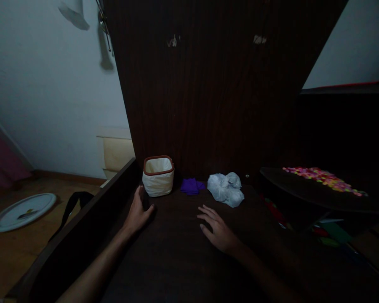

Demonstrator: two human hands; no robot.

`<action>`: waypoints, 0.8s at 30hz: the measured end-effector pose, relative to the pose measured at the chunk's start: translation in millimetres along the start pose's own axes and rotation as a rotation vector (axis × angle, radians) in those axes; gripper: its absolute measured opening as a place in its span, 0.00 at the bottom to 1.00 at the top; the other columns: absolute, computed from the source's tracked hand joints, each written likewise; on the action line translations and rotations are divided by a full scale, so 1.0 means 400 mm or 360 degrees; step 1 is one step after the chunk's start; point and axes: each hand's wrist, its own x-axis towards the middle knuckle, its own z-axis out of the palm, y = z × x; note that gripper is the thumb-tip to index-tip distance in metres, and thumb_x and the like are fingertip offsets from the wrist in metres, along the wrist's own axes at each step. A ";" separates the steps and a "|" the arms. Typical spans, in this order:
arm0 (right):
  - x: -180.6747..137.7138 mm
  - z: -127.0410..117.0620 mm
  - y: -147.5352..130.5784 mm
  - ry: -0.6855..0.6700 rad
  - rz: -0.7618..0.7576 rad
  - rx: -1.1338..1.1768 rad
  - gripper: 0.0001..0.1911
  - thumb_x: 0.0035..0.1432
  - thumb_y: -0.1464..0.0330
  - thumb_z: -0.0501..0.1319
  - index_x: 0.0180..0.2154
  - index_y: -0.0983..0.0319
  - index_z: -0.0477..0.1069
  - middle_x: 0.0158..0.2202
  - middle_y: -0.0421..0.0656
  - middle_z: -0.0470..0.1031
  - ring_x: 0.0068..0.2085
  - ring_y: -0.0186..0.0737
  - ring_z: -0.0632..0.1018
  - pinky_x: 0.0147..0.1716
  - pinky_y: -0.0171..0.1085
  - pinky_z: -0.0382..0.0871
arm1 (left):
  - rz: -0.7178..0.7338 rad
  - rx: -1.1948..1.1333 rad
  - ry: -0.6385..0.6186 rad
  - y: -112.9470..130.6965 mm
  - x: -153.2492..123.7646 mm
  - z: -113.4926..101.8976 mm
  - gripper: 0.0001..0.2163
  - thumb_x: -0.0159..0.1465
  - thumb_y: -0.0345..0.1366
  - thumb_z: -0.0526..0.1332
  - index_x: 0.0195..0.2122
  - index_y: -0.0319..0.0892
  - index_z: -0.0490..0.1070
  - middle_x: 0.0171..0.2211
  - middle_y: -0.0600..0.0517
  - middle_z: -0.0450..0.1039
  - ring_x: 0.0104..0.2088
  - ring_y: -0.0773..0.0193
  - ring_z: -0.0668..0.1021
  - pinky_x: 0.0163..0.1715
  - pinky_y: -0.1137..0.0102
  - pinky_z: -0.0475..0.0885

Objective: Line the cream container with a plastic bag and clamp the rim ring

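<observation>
The right hand [220, 231], fingers loosely parted, is near the bag [225, 189], whitish, crumpled and lumpy. The left hand [138, 212], thumb and fingers wide apart, is just beside the bin [158, 185]: squarish, pale-sided, brown-rimmed. Between bin and bag lies a folded purple cloth [191, 186]. Behind stands a dark board [208, 105].

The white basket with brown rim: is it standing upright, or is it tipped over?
Upright: the basket stands on its base, its brown rim on top and its opening facing up.

Left grip [138, 213], right grip [219, 231] and both slim forearms [102, 259] are bare.
</observation>
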 end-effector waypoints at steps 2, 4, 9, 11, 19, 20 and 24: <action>0.001 -0.017 0.019 0.0059 -0.0013 -0.0040 0.18 0.64 0.70 0.57 0.53 0.63 0.75 0.64 0.54 0.69 0.68 0.54 0.64 0.65 0.59 0.61 | 0.0106 0.0112 0.0128 0.023 -0.012 -0.020 0.34 0.62 0.37 0.62 0.67 0.38 0.49 0.66 0.33 0.59 0.66 0.43 0.67 0.64 0.44 0.64; 0.001 -0.038 0.034 0.0117 -0.0024 -0.0074 0.18 0.64 0.69 0.57 0.53 0.63 0.75 0.64 0.54 0.69 0.68 0.54 0.65 0.65 0.60 0.61 | 0.0275 0.0241 0.0274 0.060 -0.016 -0.040 0.28 0.64 0.36 0.61 0.64 0.39 0.55 0.61 0.37 0.65 0.62 0.45 0.71 0.63 0.46 0.67; -0.003 -0.093 0.036 0.0169 -0.0001 -0.0156 0.19 0.66 0.66 0.55 0.55 0.63 0.74 0.64 0.54 0.69 0.67 0.54 0.66 0.65 0.59 0.61 | 0.0711 0.0354 0.0297 0.174 -0.012 -0.057 0.21 0.67 0.34 0.60 0.60 0.42 0.60 0.57 0.40 0.67 0.59 0.49 0.73 0.59 0.49 0.71; -0.006 -0.112 0.025 0.0144 0.0020 -0.0171 0.20 0.67 0.65 0.55 0.56 0.63 0.73 0.65 0.53 0.68 0.68 0.52 0.65 0.66 0.58 0.61 | 0.0805 0.0386 0.0116 0.212 -0.010 -0.047 0.18 0.68 0.34 0.59 0.59 0.44 0.62 0.57 0.41 0.67 0.58 0.50 0.73 0.59 0.51 0.71; -0.005 -0.148 -0.025 -0.0261 0.0196 -0.0228 0.29 0.69 0.57 0.54 0.65 0.65 0.65 0.71 0.52 0.57 0.72 0.54 0.54 0.69 0.56 0.52 | 0.0847 0.0591 -0.0841 0.228 0.004 0.042 0.19 0.66 0.37 0.61 0.58 0.43 0.68 0.64 0.41 0.66 0.68 0.45 0.63 0.63 0.49 0.68; -0.004 -0.145 -0.027 -0.0326 0.0210 -0.0217 0.31 0.69 0.55 0.54 0.66 0.65 0.64 0.71 0.52 0.55 0.72 0.55 0.53 0.70 0.56 0.51 | 0.0845 0.0604 -0.0934 0.216 0.002 0.054 0.21 0.66 0.38 0.62 0.59 0.43 0.67 0.65 0.41 0.66 0.69 0.44 0.62 0.63 0.49 0.68; 0.000 -0.113 -0.028 -0.0580 0.0189 -0.0182 0.37 0.68 0.51 0.53 0.69 0.67 0.57 0.73 0.52 0.47 0.73 0.57 0.47 0.70 0.58 0.47 | 0.0827 0.0611 -0.1151 0.173 -0.017 0.085 0.24 0.70 0.46 0.58 0.65 0.42 0.64 0.68 0.40 0.61 0.70 0.45 0.61 0.64 0.49 0.66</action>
